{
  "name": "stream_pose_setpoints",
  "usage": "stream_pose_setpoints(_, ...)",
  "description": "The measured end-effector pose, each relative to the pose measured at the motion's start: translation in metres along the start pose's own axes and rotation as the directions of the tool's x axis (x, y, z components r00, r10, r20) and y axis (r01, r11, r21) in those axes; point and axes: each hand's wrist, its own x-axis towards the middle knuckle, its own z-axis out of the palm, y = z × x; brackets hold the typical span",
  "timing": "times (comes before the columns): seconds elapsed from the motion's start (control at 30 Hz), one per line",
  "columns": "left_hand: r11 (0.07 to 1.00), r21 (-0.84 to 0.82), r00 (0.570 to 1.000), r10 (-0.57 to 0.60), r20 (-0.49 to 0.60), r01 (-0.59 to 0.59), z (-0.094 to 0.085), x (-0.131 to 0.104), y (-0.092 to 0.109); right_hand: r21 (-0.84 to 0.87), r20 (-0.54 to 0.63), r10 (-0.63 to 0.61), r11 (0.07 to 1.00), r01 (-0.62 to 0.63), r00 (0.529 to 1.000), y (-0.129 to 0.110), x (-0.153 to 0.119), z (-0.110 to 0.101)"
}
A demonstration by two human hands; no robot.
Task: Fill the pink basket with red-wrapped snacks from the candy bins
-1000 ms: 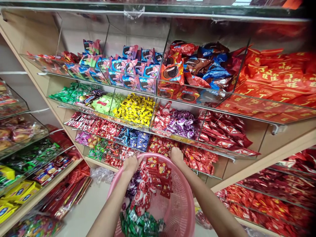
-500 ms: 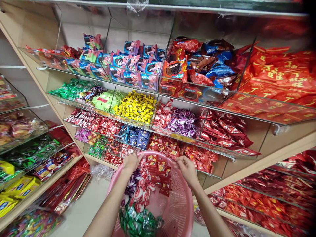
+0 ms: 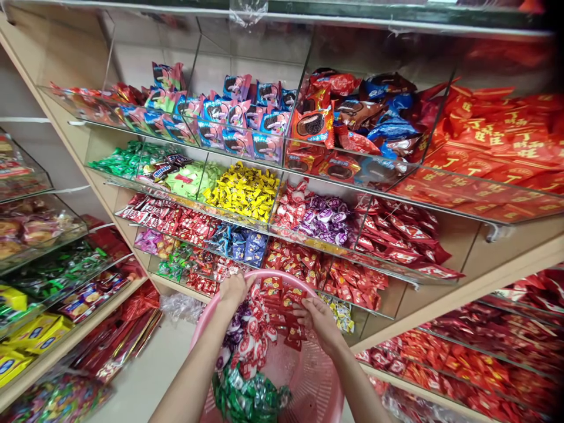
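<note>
My left hand point(image 3: 232, 290) is closed round the far left rim of a pink plastic basket point(image 3: 282, 275), which tilts towards me. Over the basket's right side is my right hand point(image 3: 318, 317), its fingers stretched out and slightly apart against small red candy packets point(image 3: 273, 290). Whether it pinches any of them is hard to make out. To the left in the basket are twist-wrapped red-and-white candies point(image 3: 254, 341) with purple ones point(image 3: 235, 322) among them. Green-wrapped candies point(image 3: 247, 393) lie at the near side.
In front stands a shelf with clear dividers, holding yellow candies point(image 3: 243, 191), purple candies point(image 3: 331, 217), round biscuit packs point(image 3: 314, 124) and red packets point(image 3: 480, 126). More racks flank it, with yellow packs point(image 3: 37, 335) at left. A clear plastic bag point(image 3: 181, 308) lies on the floor.
My right hand has left the basket's right rim and moved left and down, over the red packets inside. My left hand stays on the rim.
</note>
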Motion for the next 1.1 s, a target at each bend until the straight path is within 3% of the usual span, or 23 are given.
stream_pose_setpoints(0.2,1.0,-0.008,1.0,0.008,-0.006,-0.008,0.001,0.0,-0.001,-0.071,0.026,0.023,0.997,-0.021,0.999,0.004,0.009,-0.003)
stream_pose_setpoints(0.5,1.0,-0.016,1.0,0.012,-0.01,-0.012,0.0,0.0,-0.001,-0.253,-0.005,-0.092,0.963,0.088,0.996,-0.004,0.011,0.008)
stream_pose_setpoints(0.7,1.0,-0.017,1.0,0.0,-0.008,0.0,0.002,0.0,-0.001,-0.373,-0.063,-0.097,0.925,0.066,0.993,-0.006,0.013,0.008)
stream_pose_setpoints(0.8,1.0,-0.005,1.0,0.001,-0.018,-0.001,0.001,0.0,-0.001,-0.519,-0.082,-0.256,0.836,0.178,0.963,-0.012,0.016,0.001)
stream_pose_setpoints(0.93,1.0,0.003,1.0,-0.004,-0.013,0.004,-0.001,-0.001,0.0,-0.755,-0.058,-0.525,0.579,0.307,0.849,-0.034,0.033,-0.004)
stream_pose_setpoints(1.0,1.0,0.001,1.0,-0.005,-0.014,0.005,-0.001,-0.001,0.0,-0.815,-0.046,-0.565,0.499,0.296,0.824,-0.045,0.049,-0.002)
stream_pose_setpoints(1.1,1.0,0.0,1.0,-0.002,-0.014,0.002,-0.001,-0.001,0.0,-0.871,-0.053,-0.548,0.434,0.23,0.835,-0.055,0.076,0.005)
